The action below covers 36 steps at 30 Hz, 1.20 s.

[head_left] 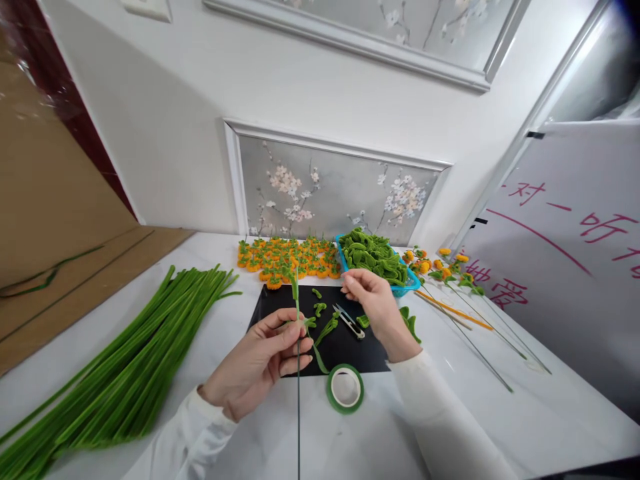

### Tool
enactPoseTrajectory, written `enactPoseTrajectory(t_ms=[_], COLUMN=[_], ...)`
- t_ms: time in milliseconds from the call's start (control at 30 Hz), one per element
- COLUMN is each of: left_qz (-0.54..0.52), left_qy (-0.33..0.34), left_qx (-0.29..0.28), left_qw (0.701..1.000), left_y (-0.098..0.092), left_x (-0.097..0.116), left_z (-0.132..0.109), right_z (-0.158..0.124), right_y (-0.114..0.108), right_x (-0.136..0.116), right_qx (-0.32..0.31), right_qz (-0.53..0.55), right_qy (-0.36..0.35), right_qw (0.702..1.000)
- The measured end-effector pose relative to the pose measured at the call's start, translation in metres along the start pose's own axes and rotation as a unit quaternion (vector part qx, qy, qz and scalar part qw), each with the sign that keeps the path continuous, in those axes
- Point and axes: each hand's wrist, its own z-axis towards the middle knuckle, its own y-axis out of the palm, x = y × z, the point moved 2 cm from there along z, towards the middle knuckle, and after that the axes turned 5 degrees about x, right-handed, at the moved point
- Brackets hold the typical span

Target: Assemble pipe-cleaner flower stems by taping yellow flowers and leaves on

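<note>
Left hand (267, 357): thumb and fingertips pinched on a thin wire stem (299, 420), the lower fingers loosely curled. The stem stands upright through the pinch, extending above and below it. Judged light, slim and springy; the lighter green material (295, 288) above the hand looks soft and easily crushed, so the bare wire is the sounder hold. Right hand (373, 307): apart from the stem, rightward, fingers bent, thumb near forefinger; whether anything is held cannot be told. Just left of it: snips (356, 328). Right of the left hand: tape roll (332, 397). Beyond both: orange flower heads (273, 283).
</note>
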Motion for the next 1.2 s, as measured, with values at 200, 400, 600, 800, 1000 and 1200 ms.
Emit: enactPoseTrajectory(t_ms=[200,400,600,800,1000,1200], left_qz=[-0.003,-0.036,-0.066,-0.073,-0.068,-0.066], left_qy=[-0.011,-0.006,-0.006,-0.007,-0.016,-0.022], left_qx=[-0.001,0.027,0.043,0.055,0.057,0.057], left_qw=[1.000,0.999,0.997,0.996,0.996,0.996], left_y=[0.003,-0.004,-0.007,-0.008,-0.009,-0.009], left_x=[-0.002,-0.002,0.001,0.004,0.001,-0.001], left_z=[-0.001,0.002,0.005,0.003,0.006,0.006], right_z=[0.014,0.044,0.073,0.094,0.118,0.128], right_y=[-0.009,0.024,0.054,0.078,0.102,0.106], right_x=[-0.015,-0.004,0.011,0.017,0.021,0.031], right_qx=[-0.023,-0.093,-0.115,-0.149,-0.229,-0.258], right_qz=[-0.081,-0.319,-0.430,-0.545,-0.599,-0.638], right_qy=[-0.038,-0.154,-0.179,-0.217,-0.258,-0.242], right_qw=[0.996,0.930,0.877,0.796,0.723,0.684])
